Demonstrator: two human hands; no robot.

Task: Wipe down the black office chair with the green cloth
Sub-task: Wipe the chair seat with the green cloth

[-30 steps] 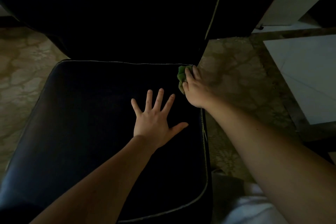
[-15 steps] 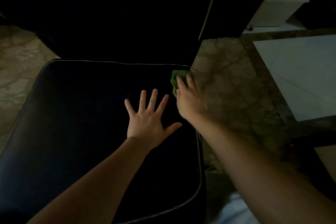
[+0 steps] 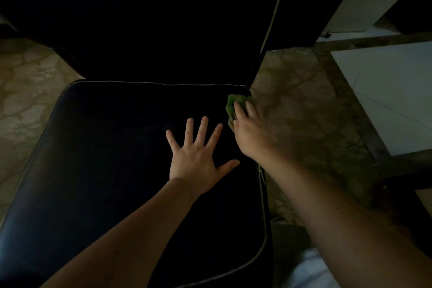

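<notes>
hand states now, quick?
left hand: open, flat on the chair seat.
right hand: holding the green cloth at the seat's rear corner.

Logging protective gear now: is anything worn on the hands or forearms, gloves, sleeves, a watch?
Nothing visible. The left hand and right hand are bare, no gloves, rings or watch; the left forearm and right forearm show no sleeves.
</notes>
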